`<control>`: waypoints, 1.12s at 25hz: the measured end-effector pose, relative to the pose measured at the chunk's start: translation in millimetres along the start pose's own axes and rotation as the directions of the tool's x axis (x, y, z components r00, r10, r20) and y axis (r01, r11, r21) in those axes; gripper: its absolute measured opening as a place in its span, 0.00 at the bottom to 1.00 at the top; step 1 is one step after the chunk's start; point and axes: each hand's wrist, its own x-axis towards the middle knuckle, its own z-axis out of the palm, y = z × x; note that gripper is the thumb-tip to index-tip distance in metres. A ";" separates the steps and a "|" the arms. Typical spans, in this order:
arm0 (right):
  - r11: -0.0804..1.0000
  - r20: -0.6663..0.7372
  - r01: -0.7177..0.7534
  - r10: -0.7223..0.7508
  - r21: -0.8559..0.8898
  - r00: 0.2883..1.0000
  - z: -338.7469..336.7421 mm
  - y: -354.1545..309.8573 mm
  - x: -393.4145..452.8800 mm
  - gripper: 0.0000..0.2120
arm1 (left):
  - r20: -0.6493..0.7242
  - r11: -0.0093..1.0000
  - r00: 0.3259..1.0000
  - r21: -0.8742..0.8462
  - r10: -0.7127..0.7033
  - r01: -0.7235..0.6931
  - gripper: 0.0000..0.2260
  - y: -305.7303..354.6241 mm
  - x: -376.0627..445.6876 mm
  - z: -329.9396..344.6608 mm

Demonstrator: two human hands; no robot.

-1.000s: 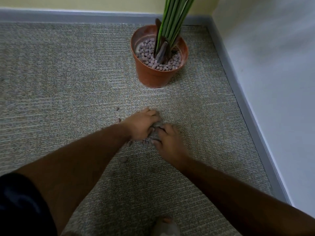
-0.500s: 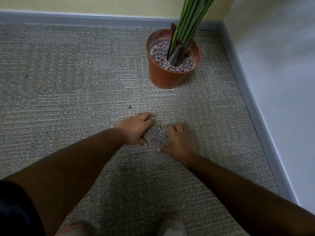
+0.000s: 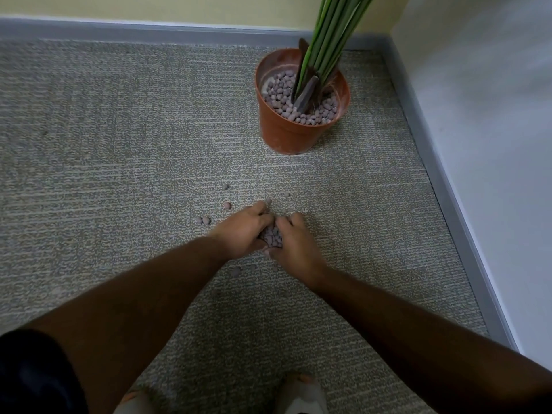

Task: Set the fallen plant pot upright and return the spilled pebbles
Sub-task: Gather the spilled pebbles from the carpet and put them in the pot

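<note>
While the pot stands upright, both hands' fingers curl closed around a heap of pebbles on the carpet.

One plant pot, terracotta colour, upright near the far right corner of the carpet. One plant in it, several green stems, too bunched to count.

Two hands: left hand, right hand, cupped together around one heap of pebbles; number in the heap not countable.

Loose pebbles on the carpet beyond and left of the hands: about six. A few more at the near side, dim.

Two feet at the near edge.
</note>
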 end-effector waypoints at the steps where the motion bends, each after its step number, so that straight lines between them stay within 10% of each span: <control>1: 1.000 -0.006 -0.001 0.002 0.008 1.000 0.7 -0.1 -0.2 0.26 | -0.008 1.000 1.000 -0.004 0.007 -0.007 0.16 1.5 -0.8 -0.5; 9: 1.000 -0.132 0.030 -0.029 0.004 0.991 5.0 -1.6 -6.3 0.06 | -0.031 1.000 0.999 0.016 0.023 -0.023 0.11 8.3 -3.2 -1.6; 28: 0.997 -0.101 0.056 -0.060 -0.046 0.993 -12.0 4.2 5.0 0.07 | 0.026 0.986 1.000 0.168 -0.007 0.003 0.12 21.4 -0.3 -7.6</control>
